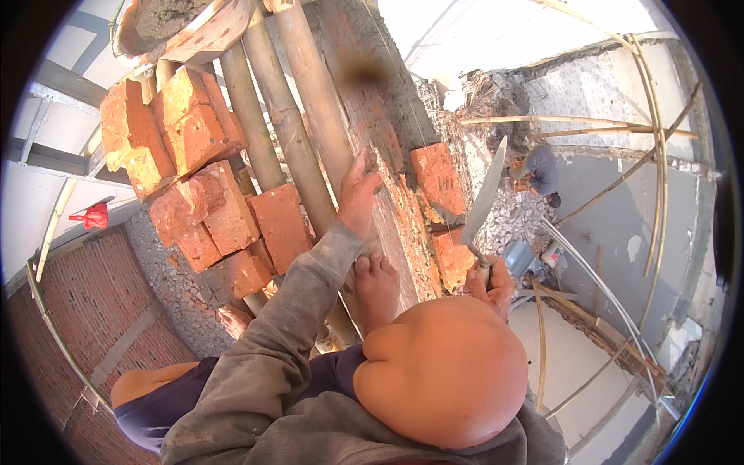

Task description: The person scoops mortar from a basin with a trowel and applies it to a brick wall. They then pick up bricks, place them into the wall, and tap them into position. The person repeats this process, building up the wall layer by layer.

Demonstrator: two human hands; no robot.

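My right hand (491, 284) is closed round the handle of a trowel (487, 192), whose pointed grey blade stands up and away from me, beside the wall. My left hand (359, 194) reaches forward at the wall's near side, over the bamboo poles, with no object visible in it. Its fingers look loosely extended; whether they rest on the wall I cannot tell. Orange bricks (439, 180) sit along the far side of the wall top (399, 225), with rough mortar around them. My bent knee hides part of my right forearm.
Stacked bricks (203, 203) rest on bamboo poles (291, 128) at the left, below a basin (221, 31) of wet mortar. My bare foot (377, 291) is beside the wall. Far below at right, another person (542, 170) bends near rubble (504, 213) and a blue-grey container (517, 257).
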